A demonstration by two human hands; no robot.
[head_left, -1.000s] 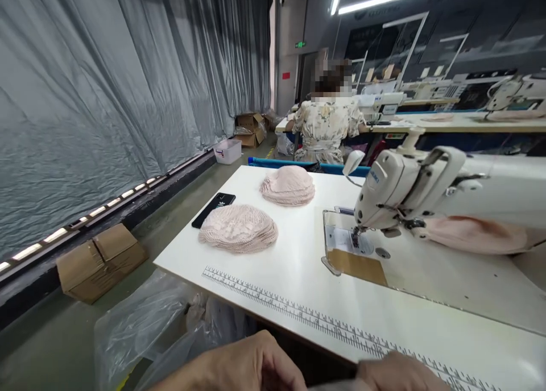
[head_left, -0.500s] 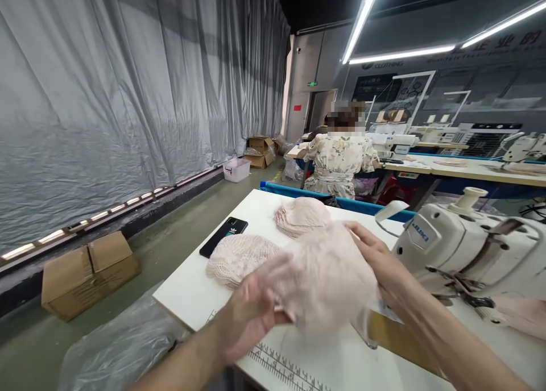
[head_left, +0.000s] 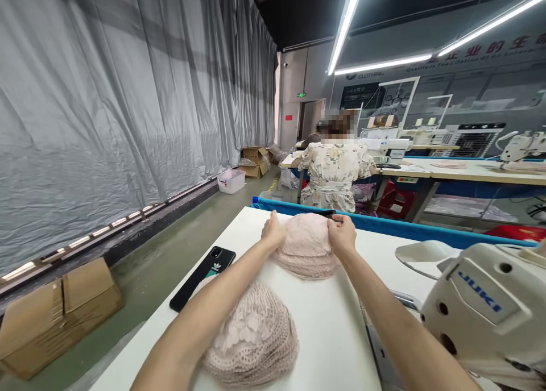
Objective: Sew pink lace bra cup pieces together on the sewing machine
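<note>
At the far side of the white table lies a stack of pale pink lace cups (head_left: 307,257), domed and layered. My left hand (head_left: 273,232) grips the left edge of the top lace cup, its fingers partly hidden behind the fabric. On the opposite edge, my right hand (head_left: 342,236) pinches the same cup with closed fingers. A second stack of beige-pink lace cups (head_left: 260,334) with scalloped, holed edges sits nearer, partly behind my left forearm. Beside it rests a black phone (head_left: 209,271), lens side up.
A white JUKI sewing machine (head_left: 478,306) stands at the right. Blue cloth (head_left: 384,226) runs along the table's (head_left: 328,334) far edge. Ahead, a person in a floral top (head_left: 333,172) sits facing away. A cardboard box (head_left: 63,311) is on the floor at left.
Both my hands have moved forward, bringing the lace cup from above the near table onto the far stack. The view has shifted, with the near stack and sewing machine appearing closer.
</note>
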